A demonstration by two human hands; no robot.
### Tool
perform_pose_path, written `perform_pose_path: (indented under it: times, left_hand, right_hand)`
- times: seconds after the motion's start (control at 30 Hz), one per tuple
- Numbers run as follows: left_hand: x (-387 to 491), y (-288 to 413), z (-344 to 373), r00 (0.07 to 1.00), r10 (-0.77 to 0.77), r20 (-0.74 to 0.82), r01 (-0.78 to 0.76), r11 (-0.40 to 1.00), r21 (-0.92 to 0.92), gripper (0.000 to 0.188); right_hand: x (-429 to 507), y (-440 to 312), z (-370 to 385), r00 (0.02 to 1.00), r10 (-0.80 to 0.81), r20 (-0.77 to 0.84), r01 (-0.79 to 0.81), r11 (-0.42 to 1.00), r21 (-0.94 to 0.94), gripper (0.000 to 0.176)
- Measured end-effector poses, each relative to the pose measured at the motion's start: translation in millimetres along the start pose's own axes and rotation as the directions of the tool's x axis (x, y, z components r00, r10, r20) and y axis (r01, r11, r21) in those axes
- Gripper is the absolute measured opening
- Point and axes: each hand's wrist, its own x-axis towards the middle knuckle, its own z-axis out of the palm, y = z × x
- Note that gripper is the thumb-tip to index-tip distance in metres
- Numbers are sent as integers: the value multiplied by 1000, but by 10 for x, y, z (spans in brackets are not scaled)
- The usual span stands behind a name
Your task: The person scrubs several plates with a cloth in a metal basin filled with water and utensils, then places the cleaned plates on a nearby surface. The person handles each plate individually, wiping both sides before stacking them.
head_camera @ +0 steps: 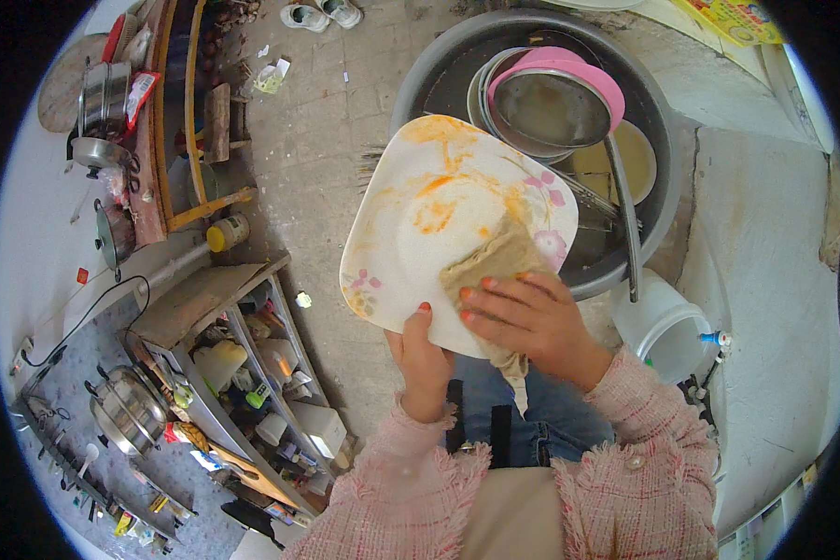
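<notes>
A square white plate (420,252) with rounded corners and pink flower prints is tilted up before me. Orange, sauce-like smears mark its upper and middle surface. At its near edge my left hand (423,364) grips the rim, thumb on top and fingers hidden underneath. My right hand (532,318) presses a tan cloth (500,255) flat on the plate's lower right part. One end of the cloth hangs past the rim over my jeans. Beyond the plate stands a large grey basin (654,231), partly covered by it.
The basin holds dark water, a pink bowl (612,98), stacked bowls, a light plate (640,157) and a long metal handle (623,210). A white bucket (661,322) stands right, near a blue-handled tap (714,339). Shelves (252,350) and a wooden rack (161,126) line the left.
</notes>
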Motion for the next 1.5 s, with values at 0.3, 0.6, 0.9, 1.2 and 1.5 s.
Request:
perform_pose_path:
  times: [0.3,0.6,0.9,1.2,1.5]
  left_hand:
    - [24,1,-117,997,19,68,-24,997,67,49]
    - [0,234,37,990,-114,80,115,993,-2,57]
    - [-43,134,135,999,-50,-15,50,999,-13,47]
    - [62,235,6,996,-85,41,76,981,180,51]
    - [81,519,100,979,-196,57,181,964,195,57]
  right_hand:
    - [-50,314,-103,999,-44,12,46,983,-180,30]
    - [-71,674,-221,997,-66,-51,52,972,-231,25]
    - [-196,207,28,995,-68,-72,64,997,-53,27]
    - [-111,-21,123,998,-47,-38,50,997,61,31]
    - [-225,530,29,982,-189,12,189,981,-41,31]
